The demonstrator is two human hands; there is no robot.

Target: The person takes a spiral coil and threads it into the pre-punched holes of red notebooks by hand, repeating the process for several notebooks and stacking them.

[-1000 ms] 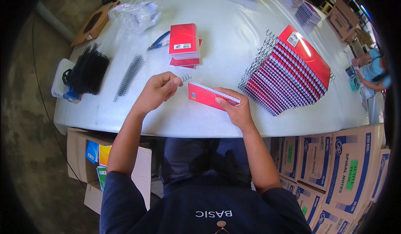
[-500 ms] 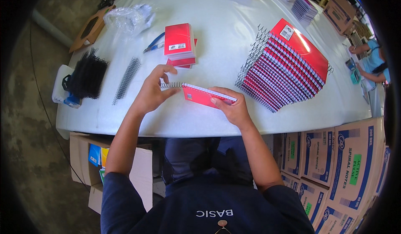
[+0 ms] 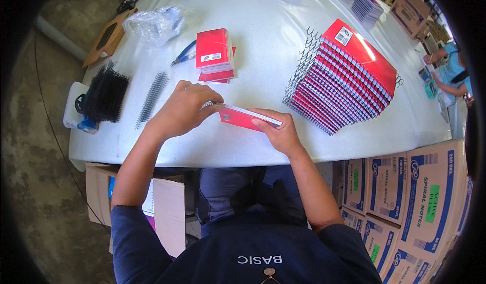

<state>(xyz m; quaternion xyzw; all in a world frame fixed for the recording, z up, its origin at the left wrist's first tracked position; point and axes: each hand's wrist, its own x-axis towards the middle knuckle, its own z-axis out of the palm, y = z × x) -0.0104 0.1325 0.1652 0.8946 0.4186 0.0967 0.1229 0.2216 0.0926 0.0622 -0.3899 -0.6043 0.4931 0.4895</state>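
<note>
Above the near part of the table, my right hand [image 3: 281, 132] grips a small red notebook [image 3: 239, 120], thumb on its cover and fingers behind. Its spine edge faces up, with wire showing along it. At the notebook's left end, my left hand [image 3: 183, 107] is closed on a metal spiral coil [image 3: 209, 103], fingertips pinching close to the corner; the hand hides most of the coil's free length. Beyond my hands stands a stack of red notebooks [image 3: 212, 46], with blue-handled pliers [image 3: 183, 54] at its left. To the right fans a large pile of coil-bound red notebooks [image 3: 349, 76].
Left on the white-covered table [image 3: 263, 46] lie a grey spiral coil bundle [image 3: 153, 99] and a dark heap of coils [image 3: 105, 94]. A clear plastic bag [image 3: 154, 23] is farther back. Cardboard boxes [image 3: 430, 193] stand lower right; a co-worker [image 3: 450, 68] sits at far right.
My left hand has moved right and turned over the coil, closing on it at the notebook's corner. Less of the coil sticks out. My right hand keeps its hold.
</note>
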